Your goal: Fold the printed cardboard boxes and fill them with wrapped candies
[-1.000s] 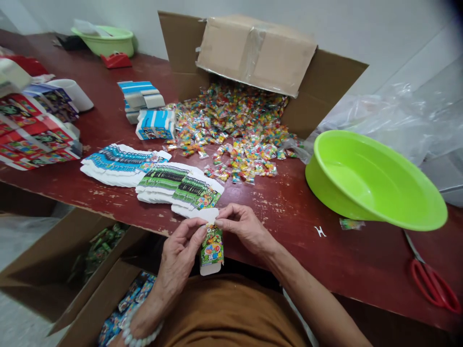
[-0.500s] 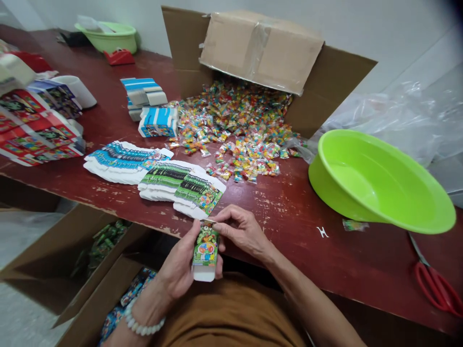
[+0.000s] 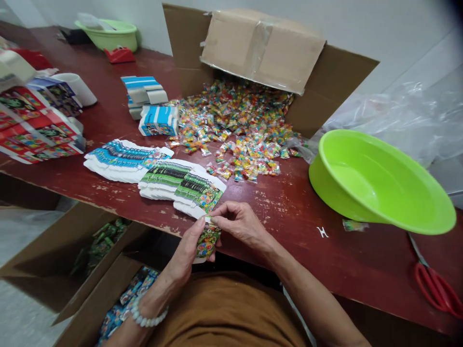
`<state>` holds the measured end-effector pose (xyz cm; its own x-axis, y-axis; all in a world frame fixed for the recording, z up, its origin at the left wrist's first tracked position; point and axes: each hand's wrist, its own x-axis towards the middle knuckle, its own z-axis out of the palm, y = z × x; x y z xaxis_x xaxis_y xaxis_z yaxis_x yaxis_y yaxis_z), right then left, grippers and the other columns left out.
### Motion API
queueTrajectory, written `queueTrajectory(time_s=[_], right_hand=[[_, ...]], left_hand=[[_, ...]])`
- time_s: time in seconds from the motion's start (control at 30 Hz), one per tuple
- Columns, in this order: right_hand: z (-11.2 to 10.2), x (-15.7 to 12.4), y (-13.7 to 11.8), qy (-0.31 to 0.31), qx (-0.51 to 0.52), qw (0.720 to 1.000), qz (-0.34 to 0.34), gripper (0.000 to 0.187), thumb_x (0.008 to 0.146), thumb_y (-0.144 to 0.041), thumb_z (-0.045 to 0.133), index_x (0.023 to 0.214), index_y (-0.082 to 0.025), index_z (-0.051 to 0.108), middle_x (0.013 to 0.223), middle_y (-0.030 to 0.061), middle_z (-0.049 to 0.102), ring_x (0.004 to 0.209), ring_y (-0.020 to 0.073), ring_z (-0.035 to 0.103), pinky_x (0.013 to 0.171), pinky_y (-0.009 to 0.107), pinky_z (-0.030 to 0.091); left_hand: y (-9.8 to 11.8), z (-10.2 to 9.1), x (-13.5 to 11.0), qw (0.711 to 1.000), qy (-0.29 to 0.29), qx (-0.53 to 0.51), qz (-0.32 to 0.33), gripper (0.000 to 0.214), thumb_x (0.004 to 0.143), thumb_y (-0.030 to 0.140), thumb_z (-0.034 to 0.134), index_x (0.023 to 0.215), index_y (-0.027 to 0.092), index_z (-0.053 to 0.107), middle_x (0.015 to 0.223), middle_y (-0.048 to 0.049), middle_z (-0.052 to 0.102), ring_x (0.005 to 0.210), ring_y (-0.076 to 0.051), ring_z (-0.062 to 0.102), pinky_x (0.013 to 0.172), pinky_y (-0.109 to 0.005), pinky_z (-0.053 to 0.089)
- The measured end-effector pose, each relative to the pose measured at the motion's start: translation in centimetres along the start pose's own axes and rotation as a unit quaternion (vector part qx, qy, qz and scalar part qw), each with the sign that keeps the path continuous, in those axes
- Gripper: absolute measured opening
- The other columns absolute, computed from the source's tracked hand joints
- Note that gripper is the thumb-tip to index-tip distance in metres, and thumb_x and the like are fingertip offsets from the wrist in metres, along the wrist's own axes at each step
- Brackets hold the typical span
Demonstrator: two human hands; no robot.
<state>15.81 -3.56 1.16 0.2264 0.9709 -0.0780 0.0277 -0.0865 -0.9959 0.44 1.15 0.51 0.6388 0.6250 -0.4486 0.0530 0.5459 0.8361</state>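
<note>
Left hand (image 3: pixel 186 250) and right hand (image 3: pixel 241 223) hold a green carton (image 3: pixel 208 239) in their grip; colourful packets (image 3: pixel 238 123) spread from a cardboard box (image 3: pixel 285 58).

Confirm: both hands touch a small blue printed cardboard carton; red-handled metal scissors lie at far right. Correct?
Colour's wrong: the head view shows a small green printed cardboard carton. Left hand and right hand both touch it, and the red-handled metal scissors lie at far right.

The scuffed, dark red table (image 3: pixel 285 202) carries fanned blue cartons (image 3: pixel 123 161), green cartons (image 3: pixel 164 177) beside them, wrapped sweets (image 3: pixel 249 156) spread before an open cardboard box (image 3: pixel 231 43), a lime-green basin (image 3: pixel 365 188), red-handled scissors (image 3: pixel 430 284) and a red tape dispenser (image 3: pixel 120 56); a black object (image 3: pixel 75 36), far left, is indistinct.
</note>
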Motion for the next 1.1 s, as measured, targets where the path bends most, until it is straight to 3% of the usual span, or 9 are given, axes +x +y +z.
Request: queueTrajectory(time_s=[0.1,0.2,0.4,0.5,0.67,0.77,0.93,1.03,1.1], right_hand=[[-0.3,-0.5,-0.2,-0.008,-0.076,0.993,-0.090,0.016,0.088,-0.030,0.065,0.083,-0.017,0.071,0.088,0.0046,0.073,0.080,0.0162,0.067,0.074,0.027,0.051],[-0.5,-1.1,-0.2,-0.014,-0.114,0.986,-0.118,0.015,0.092,-0.026,0.059,0.086,-0.017,0.070,0.097,0.0062,0.073,0.087,0.0167,0.066,0.079,0.029,0.050],[-0.8,-0.7,0.1,0.010,-0.113,0.993,-0.036,0.014,0.084,-0.025,0.065,0.092,-0.016,0.072,0.080,0.0022,0.072,0.068,0.0132,0.062,0.064,0.024,0.048],[-0.9,-0.3,-0.1,0.012,-0.117,0.992,-0.043,0.011,0.080,-0.023,0.067,0.085,-0.015,0.074,0.078,0.0021,0.071,0.068,0.0127,0.060,0.062,0.023,0.045],[-0.7,-0.4,-0.8,0.005,-0.011,1.000,-0.003,0.009,0.077,-0.023,0.071,0.073,-0.015,0.071,0.071,0.0000,0.065,0.063,0.0110,0.057,0.057,0.022,0.044],[-0.2,-1.3,-0.7,-0.031,0.065,0.997,0.026,0.019,0.085,-0.035,0.068,0.082,-0.016,0.070,0.082,0.0027,0.068,0.061,0.0113,0.060,0.058,0.025,0.050],[0.5,-2.5,0.1,0.043,0.048,0.996,-0.055,0.022,0.088,-0.040,0.067,0.093,-0.020,0.074,0.107,0.0077,0.066,0.089,0.0166,0.064,0.067,0.026,0.054],[0.1,-2.2,0.1,-0.002,0.137,0.990,0.028,0.023,0.083,-0.039,0.073,0.096,-0.020,0.072,0.100,0.0050,0.068,0.064,0.0106,0.062,0.056,0.024,0.051],[-0.4,-1.9,-0.1,-0.036,0.195,0.978,0.071,0.031,0.079,-0.038,0.078,0.102,-0.020,0.069,0.098,0.0029,0.069,0.057,0.0090,0.060,0.058,0.026,0.053]], left_hand=[[0.1,0.0,-0.1,0.999,-0.024,-0.029,-0.019,0.058,0.088,0.065,0.053,0.118,0.016,0.061,0.064,0.0000,0.066,0.041,-0.011,0.055,0.042,-0.021,0.045],[-0.1,0.1,0.0,0.997,-0.033,-0.043,-0.053,0.061,0.086,0.068,0.053,0.123,0.019,0.058,0.064,0.0007,0.065,0.040,-0.012,0.056,0.039,-0.021,0.044],[-0.5,0.1,0.7,0.997,-0.048,0.020,-0.055,0.067,0.086,0.075,0.045,0.082,0.012,0.066,0.060,-0.0036,0.064,0.038,-0.010,0.055,0.038,-0.020,0.041],[-0.4,-0.1,0.9,0.995,-0.046,0.048,-0.070,0.070,0.084,0.078,0.043,0.079,0.012,0.065,0.060,-0.0048,0.065,0.036,-0.010,0.054,0.036,-0.020,0.038],[-0.3,0.0,0.9,0.996,-0.045,0.049,-0.057,0.070,0.085,0.077,0.043,0.091,0.012,0.068,0.060,-0.0035,0.065,0.035,-0.011,0.054,0.036,-0.020,0.038],[-0.3,0.3,0.9,0.997,-0.031,0.035,-0.055,0.072,0.084,0.077,0.044,0.097,0.011,0.069,0.058,-0.0035,0.064,0.034,-0.011,0.053,0.034,-0.020,0.039],[0.0,1.2,1.1,0.998,-0.014,-0.019,-0.055,0.078,0.085,0.076,0.044,0.134,0.016,0.056,0.055,0.0008,0.060,0.032,-0.013,0.051,0.032,-0.022,0.040],[0.0,1.2,1.3,0.999,-0.027,-0.012,-0.028,0.078,0.089,0.073,0.039,0.144,0.018,0.047,0.056,0.0015,0.060,0.034,-0.013,0.051,0.033,-0.021,0.039],[-0.1,0.9,1.5,0.999,-0.036,0.020,-0.019,0.076,0.091,0.071,0.038,0.144,0.018,0.049,0.059,0.0001,0.061,0.037,-0.012,0.052,0.036,-0.021,0.040]])
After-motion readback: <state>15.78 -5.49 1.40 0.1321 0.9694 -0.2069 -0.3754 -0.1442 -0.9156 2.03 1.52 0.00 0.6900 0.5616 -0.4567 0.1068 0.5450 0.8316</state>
